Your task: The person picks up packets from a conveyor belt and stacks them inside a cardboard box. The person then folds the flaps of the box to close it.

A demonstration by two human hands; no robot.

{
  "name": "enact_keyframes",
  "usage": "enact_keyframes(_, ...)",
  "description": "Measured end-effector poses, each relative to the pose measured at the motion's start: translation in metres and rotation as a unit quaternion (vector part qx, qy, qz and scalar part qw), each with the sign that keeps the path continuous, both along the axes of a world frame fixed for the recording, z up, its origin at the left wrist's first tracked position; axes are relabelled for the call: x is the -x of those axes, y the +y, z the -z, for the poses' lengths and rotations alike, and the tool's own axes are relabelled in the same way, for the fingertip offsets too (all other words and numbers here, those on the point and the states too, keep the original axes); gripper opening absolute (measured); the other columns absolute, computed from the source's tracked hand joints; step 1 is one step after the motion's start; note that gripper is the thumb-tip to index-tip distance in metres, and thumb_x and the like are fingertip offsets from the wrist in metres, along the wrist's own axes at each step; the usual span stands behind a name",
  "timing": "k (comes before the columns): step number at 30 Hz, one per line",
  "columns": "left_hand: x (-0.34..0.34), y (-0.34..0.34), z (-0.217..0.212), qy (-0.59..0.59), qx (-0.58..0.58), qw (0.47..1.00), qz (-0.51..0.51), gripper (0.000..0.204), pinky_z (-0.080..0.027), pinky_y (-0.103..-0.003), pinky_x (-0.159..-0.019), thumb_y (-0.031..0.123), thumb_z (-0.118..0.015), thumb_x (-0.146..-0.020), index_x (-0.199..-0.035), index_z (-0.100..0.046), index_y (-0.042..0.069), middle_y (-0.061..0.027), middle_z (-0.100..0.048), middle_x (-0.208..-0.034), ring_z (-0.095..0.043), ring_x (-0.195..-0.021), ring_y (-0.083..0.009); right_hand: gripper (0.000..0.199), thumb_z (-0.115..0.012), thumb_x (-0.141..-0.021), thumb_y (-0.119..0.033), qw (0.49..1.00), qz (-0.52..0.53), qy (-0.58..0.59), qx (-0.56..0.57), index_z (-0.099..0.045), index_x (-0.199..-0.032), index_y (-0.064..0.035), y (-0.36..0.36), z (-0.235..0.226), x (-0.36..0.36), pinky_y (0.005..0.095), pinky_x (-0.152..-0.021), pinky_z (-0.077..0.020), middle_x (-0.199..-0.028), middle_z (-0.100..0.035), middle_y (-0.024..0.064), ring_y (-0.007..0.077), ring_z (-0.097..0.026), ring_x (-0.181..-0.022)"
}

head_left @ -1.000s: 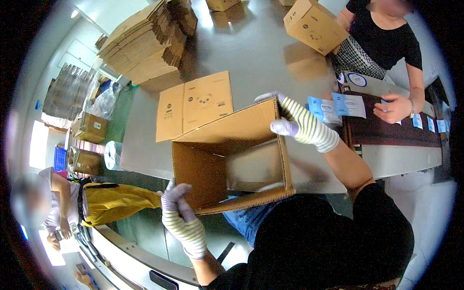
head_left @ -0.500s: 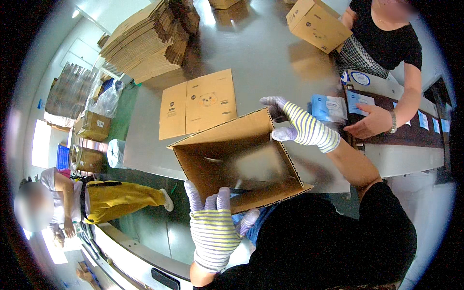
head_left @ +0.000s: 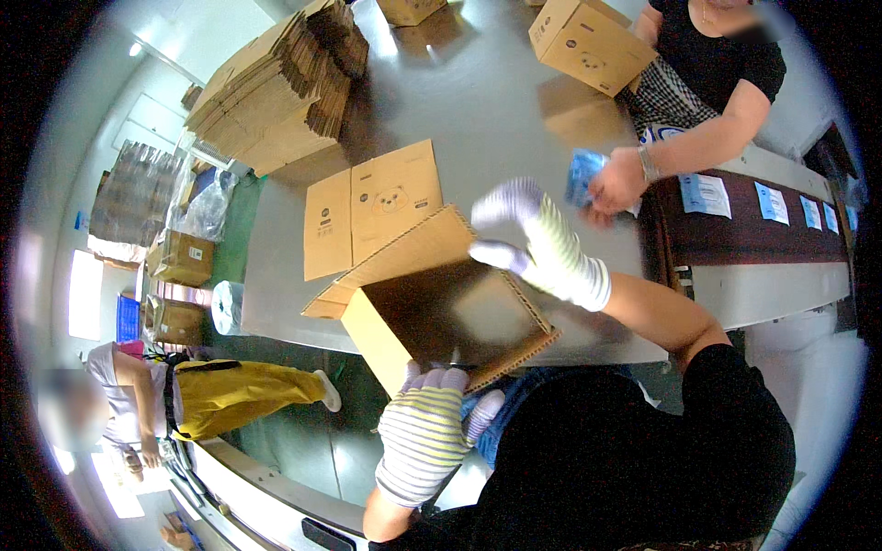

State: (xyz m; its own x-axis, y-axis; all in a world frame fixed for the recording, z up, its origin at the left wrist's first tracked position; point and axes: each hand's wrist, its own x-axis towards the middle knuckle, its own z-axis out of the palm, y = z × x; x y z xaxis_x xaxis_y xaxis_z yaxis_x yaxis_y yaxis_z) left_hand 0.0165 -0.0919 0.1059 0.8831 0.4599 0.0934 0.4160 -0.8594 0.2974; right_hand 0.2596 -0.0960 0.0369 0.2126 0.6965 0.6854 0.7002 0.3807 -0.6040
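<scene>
While both gloved hands work it, the open brown corrugated cardboard box (head_left: 441, 317) sits tilted at the near edge of the grey metal table (head_left: 496, 119), its open mouth facing the person, one flap sticking out to the left. Left hand (head_left: 424, 424) in a striped knit glove grips the box's near bottom edge from below, fingers closed together over the rim. Right hand (head_left: 537, 241), same striped glove, is at the box's top far corner, thumb and fingers curled in a pinch; whether it actually clamps the flap edge can't be told.

Just behind the box, touching or nearly so, a flattened brown cardboard blank with a bear print (head_left: 372, 207) lies flat on the table. Bare table surface beyond it, open room toward the middle. Far left edge: tall stack of flattened cardboard sheets (head_left: 276, 87). Far right: an assembled brown carton (head_left: 588, 41). A co-worker's bare hand (head_left: 617, 184) holds a blue packet (head_left: 581, 174) near the table's right edge, close to the right glove. Below the table's left edge, a person in yellow trousers (head_left: 234, 395) on the green floor.
</scene>
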Motion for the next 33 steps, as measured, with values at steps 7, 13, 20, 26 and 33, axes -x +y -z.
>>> enact_keyframes(7,0.0,-0.001,0.005,0.049,0.002,0.998,0.044,0.035,-0.048,-0.047,-0.079,0.04,-0.062,-0.083,-0.083,-0.058,0.005,-0.0143,-0.057,-0.069,-0.059,-0.069,-0.0352,0.033,-0.061,-0.081,-0.036,0.878,-0.354,-0.319,0.039,-0.061,-0.06,-0.01,0.027,-0.016,0.032,0.0381,-0.073,-0.048,-0.057,-0.057,0.0046,0.0235,-0.056,-0.061)
enact_keyframes(13,-0.005,0.009,-0.01,0.064,0.078,0.994,0.041,0.03,-0.05,-0.042,-0.068,0.034,-0.06,-0.085,-0.093,-0.062,0.006,-0.0142,-0.061,-0.077,-0.061,-0.073,-0.0345,0.029,-0.057,-0.086,-0.034,0.804,-0.306,-0.404,0.311,-0.067,-0.087,-0.007,0.05,0.016,0.049,0.0407,-0.069,-0.0501,-0.079,-0.066,0.0135,0.029,-0.065,-0.075)
enact_keyframes(20,-0.026,0.078,0.055,-0.006,0.181,0.983,-0.003,0.027,-0.049,-0.044,-0.078,0.025,-0.05,-0.091,-0.104,-0.062,0.004,-0.0188,-0.064,-0.098,-0.062,-0.085,-0.0385,0.029,-0.052,-0.096,-0.025,0.844,-0.384,0.299,0.224,-0.061,-0.108,-0.0005,0.032,-0.002,0.0,0.0282,-0.085,-0.0483,-0.091,-0.066,0.0067,0.0131,-0.062,-0.089)
enact_keyframes(26,-0.017,0.069,0.06,0.09,-0.11,0.986,0.089,0.025,-0.043,-0.05,-0.088,0.025,-0.049,-0.09,-0.1,-0.063,0.006,-0.0177,-0.064,-0.093,-0.062,-0.084,-0.035,0.026,-0.055,-0.094,-0.024,0.917,-0.237,0.248,0.205,-0.062,-0.104,-0.0011,-0.02,-0.006,-0.034,0.0288,-0.081,-0.0493,-0.089,-0.067,0.0076,0.0137,-0.062,-0.086)
enact_keyframes(33,0.051,0.104,0.087,-0.401,0.158,0.871,-0.236,0.042,-0.046,-0.046,-0.093,0.027,-0.065,-0.084,-0.115,-0.052,0.003,-0.0201,-0.059,-0.104,-0.058,-0.1,-0.034,0.057,-0.068,-0.085,-0.025,0.975,-0.017,0.145,0.169,-0.044,-0.13,0.0016,-0.059,0.017,-0.042,0.037,-0.102,-0.0395,-0.125,-0.055,0.0179,0.0257,-0.051,-0.12)
